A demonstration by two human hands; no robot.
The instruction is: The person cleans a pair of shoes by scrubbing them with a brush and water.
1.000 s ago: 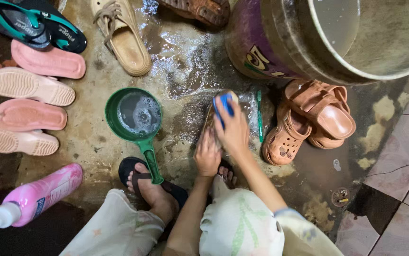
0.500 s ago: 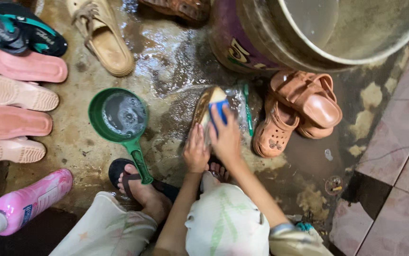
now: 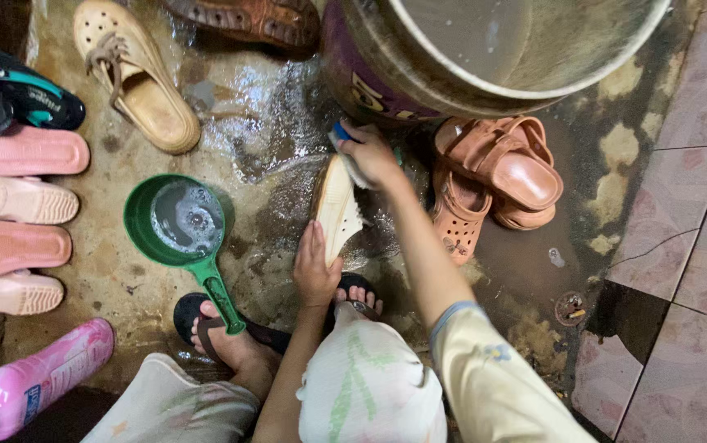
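I squat on a wet concrete floor. My left hand [image 3: 315,268] grips the near end of a cream shoe [image 3: 335,207] that lies sole-up and soapy on the floor. My right hand [image 3: 372,153] is closed on a blue-and-white scrub brush [image 3: 343,136], held at the shoe's far tip, close against the big bucket [image 3: 452,57]. A green water dipper [image 3: 177,226] with soapy water stands left of the shoe, its handle reaching my left foot.
Brown clogs [image 3: 493,180] lie right of the shoe. A tan slip-on [image 3: 136,82] and a brown shoe [image 3: 247,20] sit farther off. Pink slippers [image 3: 13,221] and teal flip-flops [image 3: 9,98] line the left. A pink bottle [image 3: 34,381] lies near left. Tiles on the right.
My right hand slid the brush from the middle of the shoe up past its far tip toward the bucket. The shoe's pale sole now shows. The view shifted, so everything sits further left.
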